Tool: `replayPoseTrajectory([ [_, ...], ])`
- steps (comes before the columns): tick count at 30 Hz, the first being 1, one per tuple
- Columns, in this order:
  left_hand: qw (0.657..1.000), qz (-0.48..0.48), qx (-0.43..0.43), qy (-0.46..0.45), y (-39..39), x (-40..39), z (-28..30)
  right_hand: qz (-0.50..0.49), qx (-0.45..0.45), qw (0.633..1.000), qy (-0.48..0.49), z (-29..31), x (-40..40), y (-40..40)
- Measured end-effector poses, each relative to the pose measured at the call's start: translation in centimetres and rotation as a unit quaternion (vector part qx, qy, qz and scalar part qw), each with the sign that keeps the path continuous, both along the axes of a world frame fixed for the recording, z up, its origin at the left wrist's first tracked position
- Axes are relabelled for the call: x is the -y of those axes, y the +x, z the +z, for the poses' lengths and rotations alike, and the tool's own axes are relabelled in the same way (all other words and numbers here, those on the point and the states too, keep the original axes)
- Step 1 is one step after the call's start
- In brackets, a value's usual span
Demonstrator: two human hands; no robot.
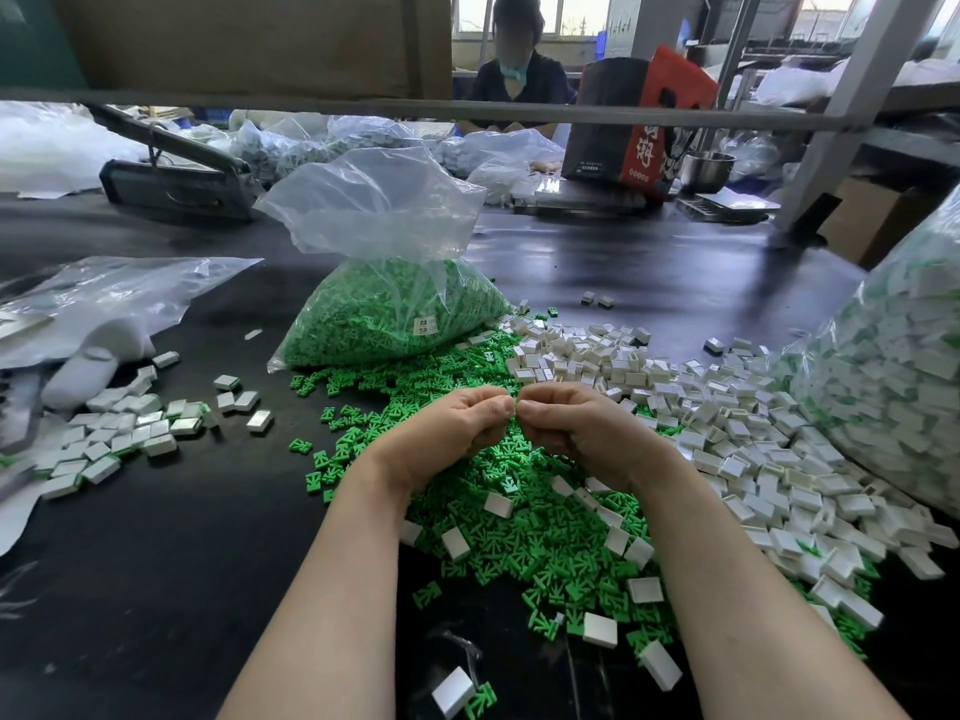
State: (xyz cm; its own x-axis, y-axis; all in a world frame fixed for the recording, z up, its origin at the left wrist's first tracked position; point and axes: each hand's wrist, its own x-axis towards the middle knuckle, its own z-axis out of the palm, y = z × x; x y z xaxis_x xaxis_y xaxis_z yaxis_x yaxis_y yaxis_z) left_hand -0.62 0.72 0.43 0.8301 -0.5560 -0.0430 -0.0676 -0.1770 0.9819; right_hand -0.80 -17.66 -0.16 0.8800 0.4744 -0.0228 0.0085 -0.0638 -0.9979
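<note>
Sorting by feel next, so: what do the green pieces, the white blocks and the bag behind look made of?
Green pieces: likely moulded hard plastic; uniform matt colour, identical forked shapes.
White blocks: plastic too, it seems; smooth, faintly glossy faces, crisp edges.
Bag: thin clear plastic film; see-through, crinkled, shiny folds.

Loose green plastic clips (519, 532) lie heaped on the desk (208, 511). White rectangular shells (727, 418) are piled beside them on the right, with edges mingling.
</note>
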Motion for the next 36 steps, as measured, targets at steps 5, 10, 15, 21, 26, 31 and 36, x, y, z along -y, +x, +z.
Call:
replayPoseTrajectory([
  [5,1.000,-0.002,-0.002,0.008,0.0,-0.1,0.0,0.006,-0.002,1.000,-0.002,0.0,0.1,0.0],
  [10,1.000,0.000,-0.004,-0.010,0.0,-0.1,-0.1,0.005,0.004,1.000,0.003,0.0,-0.1,0.0],
  [15,0.997,0.049,0.000,-0.054,0.2,-0.1,-0.4,-0.043,0.004,0.998,0.043,-0.3,-1.2,0.0],
  [21,0.996,0.070,0.006,-0.056,0.4,0.1,-0.6,-0.065,-0.001,0.998,0.026,0.0,-1.5,-0.1],
  [26,0.996,0.069,0.016,-0.059,0.5,0.2,-0.8,-0.076,0.005,0.997,0.015,0.3,-1.8,-0.1],
  [31,0.997,0.058,0.024,-0.049,0.6,0.1,-0.9,-0.077,0.020,0.997,-0.004,0.2,-1.6,-0.1],
  [36,0.997,0.047,0.009,-0.052,0.6,0.2,-0.8,-0.059,0.011,0.998,-0.006,0.0,-1.3,0.0],
])
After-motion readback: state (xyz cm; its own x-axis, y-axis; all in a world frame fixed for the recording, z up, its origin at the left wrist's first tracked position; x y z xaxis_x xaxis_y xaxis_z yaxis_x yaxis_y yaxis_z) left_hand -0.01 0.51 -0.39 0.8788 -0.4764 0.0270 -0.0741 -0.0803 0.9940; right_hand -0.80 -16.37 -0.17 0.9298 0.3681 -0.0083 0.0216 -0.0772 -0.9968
